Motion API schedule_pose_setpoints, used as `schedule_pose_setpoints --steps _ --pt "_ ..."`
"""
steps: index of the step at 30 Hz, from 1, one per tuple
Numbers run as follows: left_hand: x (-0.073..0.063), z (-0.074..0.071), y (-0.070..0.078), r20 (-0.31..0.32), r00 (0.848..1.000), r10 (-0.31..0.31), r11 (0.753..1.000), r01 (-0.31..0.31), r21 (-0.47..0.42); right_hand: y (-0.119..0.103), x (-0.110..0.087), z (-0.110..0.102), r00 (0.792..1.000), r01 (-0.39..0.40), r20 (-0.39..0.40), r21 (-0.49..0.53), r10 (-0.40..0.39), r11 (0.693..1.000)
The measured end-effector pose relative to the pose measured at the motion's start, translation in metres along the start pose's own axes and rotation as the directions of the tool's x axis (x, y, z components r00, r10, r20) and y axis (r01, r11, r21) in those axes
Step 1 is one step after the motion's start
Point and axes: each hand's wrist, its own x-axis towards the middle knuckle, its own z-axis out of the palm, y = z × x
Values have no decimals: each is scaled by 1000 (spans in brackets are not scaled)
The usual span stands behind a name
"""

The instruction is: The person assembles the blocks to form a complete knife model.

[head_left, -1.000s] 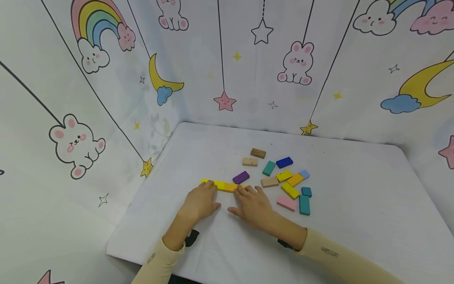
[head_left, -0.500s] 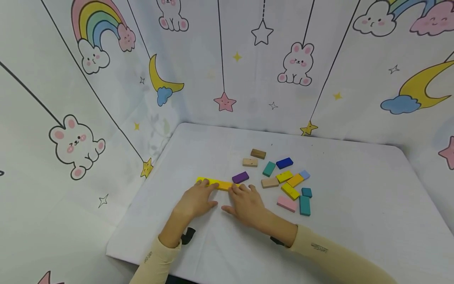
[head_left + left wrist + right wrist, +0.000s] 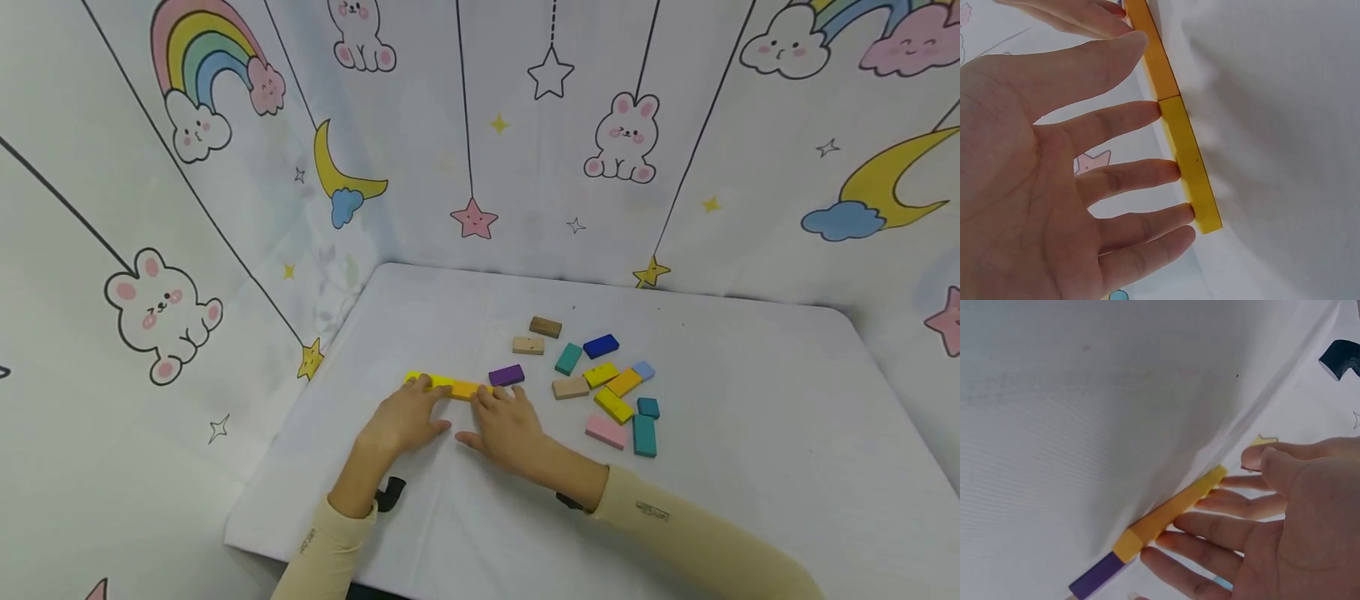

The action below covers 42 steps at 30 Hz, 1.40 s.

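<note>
1. Location: the yellow block and the orange block are laid end to end on the white tabletop, as one row running across the front of both hands. No gap is seen at their joint in the left wrist view.
2. Left hand: its fingers are extended and spread, with fingertips set against the long side of the yellow block. The thumb is held apart; no pinch is found.
3. Right hand: its fingers are likewise extended, with tips against the orange block. The thumb is kept clear of it.
4. Surroundings: the purple block is found just beside the orange block's far end; whether the two are touching cannot be told. The tan block and the pink block are sited further right.
5. Risk, joint: the seam could be opened or kinked if the row were pushed harder by one hand than by the other, since neither block is clasped.
6. Risk, collision: the purple block could be knocked askew, judged likeliest if the row were slid rightward or away.
7. Risk, tipping: a block could be rolled if pressure were applied high on its side.
</note>
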Motion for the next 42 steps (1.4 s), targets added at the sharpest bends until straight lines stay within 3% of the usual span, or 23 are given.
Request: schedule_pose_setpoints --steps 6,17,33,42 --pt "3 -5 -7 2 1000 14 1000 -14 18 -1 8 1 999 16 -40 -28 -17 999" --pt "21 -7 -23 14 1000 10 1000 -10 20 0 26 -2 1000 -3 -29 -7 3 1000" --pt "42 -14 -27 68 997 -38 999 37 27 9 47 -4 996 -54 75 60 50 997" --pt "59 -18 -22 69 997 -47 998 44 37 20 55 -1 992 -84 93 43 80 995"
